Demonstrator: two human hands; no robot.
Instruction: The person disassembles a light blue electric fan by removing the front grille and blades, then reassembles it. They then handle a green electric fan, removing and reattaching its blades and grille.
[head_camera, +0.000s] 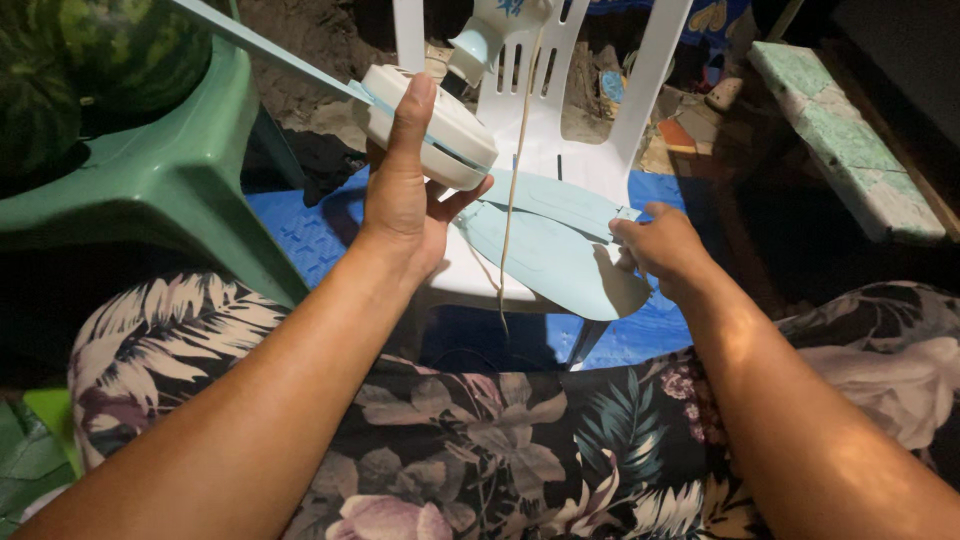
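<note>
- Ceiling fan motor housing (432, 125), a round white plastic drum with a pale blue seam, is held up over a white plastic chair (560, 150)
- Left hand (405, 190) is wrapped around the drum, fingers up its side, thumb beneath
- Right hand (660, 245) is closed, pinching the root of a pale blue blade (555, 255) lying on the chair seat
- The drum likely feels heavy, smooth and rather slippery; best gripped around its body
- Blades look thin, flat and flexible; hold them near the root
- A thin cord (512, 200) dangles down
- Green plastic chair (150, 180) stands at left; floral fabric (480, 450) covers the lap
</note>
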